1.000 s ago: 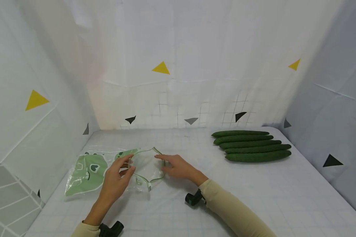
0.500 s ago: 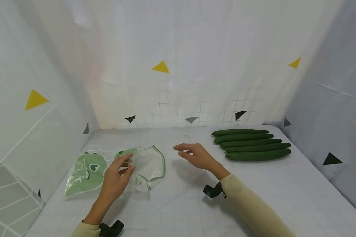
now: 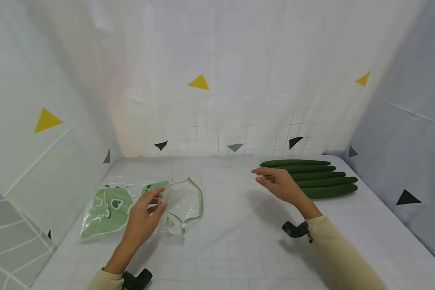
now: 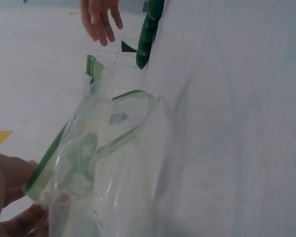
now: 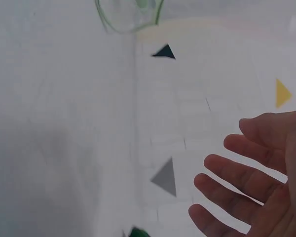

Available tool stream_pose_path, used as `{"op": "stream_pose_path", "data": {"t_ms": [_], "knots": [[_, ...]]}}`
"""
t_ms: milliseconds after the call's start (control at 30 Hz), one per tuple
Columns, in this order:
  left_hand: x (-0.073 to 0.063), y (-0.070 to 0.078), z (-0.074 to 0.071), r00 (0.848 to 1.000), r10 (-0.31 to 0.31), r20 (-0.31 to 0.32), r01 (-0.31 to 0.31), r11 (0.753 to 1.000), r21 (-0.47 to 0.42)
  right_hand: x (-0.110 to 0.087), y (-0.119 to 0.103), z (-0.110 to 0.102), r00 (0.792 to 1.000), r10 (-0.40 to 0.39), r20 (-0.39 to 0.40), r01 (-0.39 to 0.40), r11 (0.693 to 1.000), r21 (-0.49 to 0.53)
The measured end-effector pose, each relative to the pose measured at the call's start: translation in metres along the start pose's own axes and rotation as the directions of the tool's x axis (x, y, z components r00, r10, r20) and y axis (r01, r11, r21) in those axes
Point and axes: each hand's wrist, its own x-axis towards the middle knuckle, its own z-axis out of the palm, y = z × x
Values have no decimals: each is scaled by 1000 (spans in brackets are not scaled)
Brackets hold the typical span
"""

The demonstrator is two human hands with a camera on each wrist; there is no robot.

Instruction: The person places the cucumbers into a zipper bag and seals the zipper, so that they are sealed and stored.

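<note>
A clear zip bag (image 3: 108, 211) with a green cartoon print lies on the left of the table, its green-edged mouth spread wide toward the right. My left hand (image 3: 141, 217) holds the mouth's near-left edge; in the left wrist view the thumb and fingers pinch the green zip strip (image 4: 42, 173). My right hand (image 3: 280, 185) is held over the table with nothing in it, fingers loosely spread in the right wrist view. It overlaps the left ends of several long dark green cucumbers (image 3: 328, 190), which lie side by side at the back right.
A white cloth with faint grid lines covers the table (image 3: 232, 257). White sheet walls (image 3: 246, 52) with yellow, black and grey triangles stand behind and on both sides. A black wrist camera (image 3: 295, 229) sits under the right wrist.
My right hand has let go of the bag's mouth and moved right to the cucumbers. The left hand has stayed at the bag, whose mouth keeps its wide shape.
</note>
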Motion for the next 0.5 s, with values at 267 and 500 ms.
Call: {"op": "stream_pose_path", "data": {"t_ms": [267,500], "knots": [[0,0,2,1000,-3,5,3,1000,-2,-25,21,-54,993,114,-10,-114,989,-95],[1,1,1,1000,16,-5,-16,1000,-9,-38,29,-90,983,183,3,-181,976,-118]]}}
